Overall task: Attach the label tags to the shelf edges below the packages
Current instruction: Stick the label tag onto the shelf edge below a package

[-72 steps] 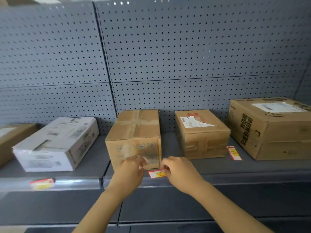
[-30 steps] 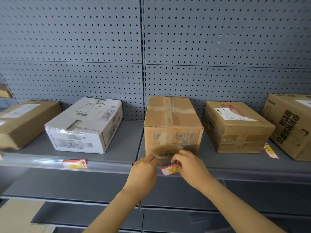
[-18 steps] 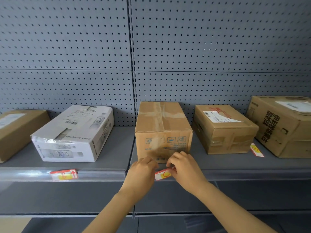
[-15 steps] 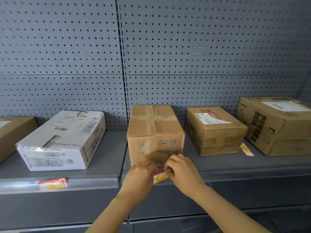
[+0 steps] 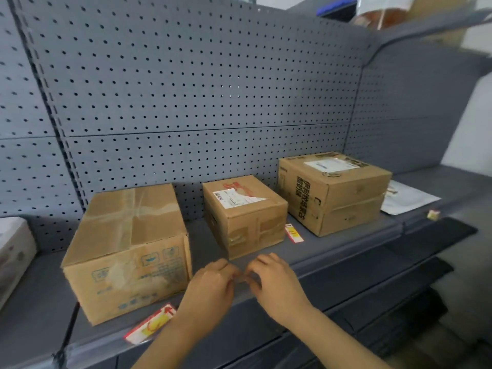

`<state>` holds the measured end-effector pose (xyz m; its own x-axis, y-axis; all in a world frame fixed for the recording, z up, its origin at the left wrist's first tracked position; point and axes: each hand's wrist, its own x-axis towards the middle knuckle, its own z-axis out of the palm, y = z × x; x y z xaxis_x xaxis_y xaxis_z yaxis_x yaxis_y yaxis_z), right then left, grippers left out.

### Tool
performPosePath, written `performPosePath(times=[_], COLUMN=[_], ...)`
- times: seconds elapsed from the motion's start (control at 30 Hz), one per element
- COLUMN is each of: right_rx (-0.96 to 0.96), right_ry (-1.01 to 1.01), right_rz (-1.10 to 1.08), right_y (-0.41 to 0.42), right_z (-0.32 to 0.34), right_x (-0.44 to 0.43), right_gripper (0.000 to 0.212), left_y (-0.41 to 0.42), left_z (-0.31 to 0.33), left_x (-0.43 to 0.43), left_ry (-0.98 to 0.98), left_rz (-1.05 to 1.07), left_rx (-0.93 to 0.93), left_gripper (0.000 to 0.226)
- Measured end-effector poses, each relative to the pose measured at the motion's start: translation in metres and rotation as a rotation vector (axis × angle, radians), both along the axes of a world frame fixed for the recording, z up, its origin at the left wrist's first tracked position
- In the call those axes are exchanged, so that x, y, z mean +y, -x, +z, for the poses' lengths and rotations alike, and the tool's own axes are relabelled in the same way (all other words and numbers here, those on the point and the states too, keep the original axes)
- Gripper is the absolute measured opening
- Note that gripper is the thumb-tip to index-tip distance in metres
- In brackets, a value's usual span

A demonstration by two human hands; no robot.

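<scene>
A red and yellow label tag sits in the shelf edge below the left brown box. My left hand and my right hand are to its right, at the shelf edge below the small brown box. Their curled fingertips almost meet there, and no tag shows between them. A second tag lies flat on the shelf between the small box and the large brown box. A third small tag is on the edge at the far right.
A white box shows at the left border. A flat white envelope lies right of the large box. The grey pegboard backs the shelf. A lower shelf juts out beneath. Blurred goods sit on a shelf at the top right.
Both hands have let go of the tag below the left box and moved right to the edge below the small box. The view has swung to the right.
</scene>
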<state>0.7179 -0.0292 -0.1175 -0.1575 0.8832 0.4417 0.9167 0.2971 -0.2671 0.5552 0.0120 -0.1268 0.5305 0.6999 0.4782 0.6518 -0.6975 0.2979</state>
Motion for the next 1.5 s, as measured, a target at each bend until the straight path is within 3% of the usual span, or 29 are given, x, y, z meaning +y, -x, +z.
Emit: performPosePath(times=[0.3,0.47,0.73,1.03,1.27,1.5], right_rx=[0.013,-0.056,-0.510,-0.529,-0.537,-0.540], right_ry=[0.125,0.249,0.437,0.900,0.854,0.797], right_rz=[-0.118,-0.064,0.252,0.161,0.144,0.182], right_y=[-0.129,-0.172,-0.175,-0.166,-0.166,-0.171], right_z=[0.004,0.000,0.013,0.028,0.025,0.026], right_x=[0.045,0.084,0.152,0.193,0.194,0.177], right_gripper=[0.013,0.021,0.041,0.069,0.058,0.063], left_y=[-0.108,-0.139,-0.140,-0.127,-0.131,-0.133], left_z=[0.006,0.006,0.003,0.002,0.004,0.007], left_x=[0.035,0.055,0.073,0.094,0.095,0.096], left_ry=[0.056,0.177,0.204,0.277,0.310,0.284], left_rz=[0.070,0.148,0.154,0.036,-0.040,-0.062], left_rx=[0.018,0.044,0.076,0.156,0.172,0.147], left_gripper=[0.019,0.022,0.020,0.020,0.018,0.018])
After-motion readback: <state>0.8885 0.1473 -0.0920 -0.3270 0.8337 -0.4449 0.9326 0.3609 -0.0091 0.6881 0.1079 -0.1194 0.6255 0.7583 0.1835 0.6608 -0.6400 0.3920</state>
